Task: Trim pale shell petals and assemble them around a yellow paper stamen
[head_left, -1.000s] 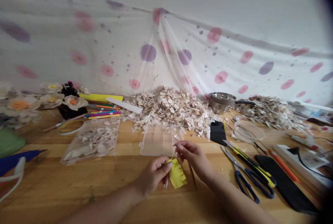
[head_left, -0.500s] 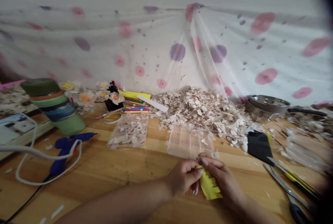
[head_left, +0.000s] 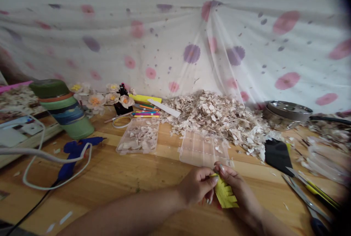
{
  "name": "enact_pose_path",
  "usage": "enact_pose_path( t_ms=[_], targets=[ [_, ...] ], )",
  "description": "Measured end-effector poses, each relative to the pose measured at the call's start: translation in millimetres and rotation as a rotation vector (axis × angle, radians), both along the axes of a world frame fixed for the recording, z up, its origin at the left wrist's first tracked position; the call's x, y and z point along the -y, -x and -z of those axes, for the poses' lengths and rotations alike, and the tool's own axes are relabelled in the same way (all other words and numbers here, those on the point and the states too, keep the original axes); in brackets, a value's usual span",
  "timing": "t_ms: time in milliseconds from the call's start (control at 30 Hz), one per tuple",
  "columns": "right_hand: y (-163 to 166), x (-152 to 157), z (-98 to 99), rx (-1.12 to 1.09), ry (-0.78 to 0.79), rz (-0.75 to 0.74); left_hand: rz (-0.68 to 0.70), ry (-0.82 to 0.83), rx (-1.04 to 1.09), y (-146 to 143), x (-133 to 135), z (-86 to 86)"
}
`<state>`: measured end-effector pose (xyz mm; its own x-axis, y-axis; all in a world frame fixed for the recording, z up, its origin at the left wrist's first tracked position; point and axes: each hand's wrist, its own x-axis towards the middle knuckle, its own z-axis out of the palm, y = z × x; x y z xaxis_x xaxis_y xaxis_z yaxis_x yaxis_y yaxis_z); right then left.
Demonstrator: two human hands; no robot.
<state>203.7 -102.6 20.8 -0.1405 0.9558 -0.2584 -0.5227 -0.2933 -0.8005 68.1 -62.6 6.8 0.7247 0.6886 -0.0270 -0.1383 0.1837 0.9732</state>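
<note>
A strip of yellow crepe-like paper [head_left: 226, 195], its right edge cut into a fringe, hangs down between my two hands at the lower middle. My left hand [head_left: 195, 186] pinches its upper left end between thumb and fingers. From the other side my right hand [head_left: 238, 186] closes on the top of the same strip, thumb and fingertips together. The fingertips of both hands nearly meet, and whatever lies right between them is hidden. Just beyond my hands is a clear compartment box [head_left: 204, 148] with a few pale flakes in it.
A heap of pale petal-like flakes [head_left: 216, 119] lies behind the boxes. Scissors [head_left: 304, 195], a yellow cutter [head_left: 315, 188] and a metal pot [head_left: 287, 114] are at the right. A blue glue gun [head_left: 71, 152], white cable [head_left: 35, 152], green tumbler [head_left: 64, 110] and handmade flowers [head_left: 95, 101] occupy the left.
The whole scene has shifted slightly right in view as the head turned a little. Both hands keep their hold on the yellow strip, with only slight finger movement.
</note>
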Motion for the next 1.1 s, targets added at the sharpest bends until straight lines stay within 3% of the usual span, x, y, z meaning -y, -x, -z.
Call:
enact_pose_path(
  t_ms=[400, 900, 1100],
  targets=[
    [0.5, -6.2, 0.0, -0.153, -0.030, 0.127, -0.006, -0.023, -0.008, 0.7, -0.3, -1.4],
    [-2.0, -8.0, -3.9, -0.140, -0.088, 0.036, -0.049, -0.016, -0.068, 2.7, 1.3, -0.9],
    [-2.9, -7.6, -4.6, -0.100, -0.114, 0.092, -0.062, -0.044, -0.087, 3.8, 1.0, -1.2]
  ],
)
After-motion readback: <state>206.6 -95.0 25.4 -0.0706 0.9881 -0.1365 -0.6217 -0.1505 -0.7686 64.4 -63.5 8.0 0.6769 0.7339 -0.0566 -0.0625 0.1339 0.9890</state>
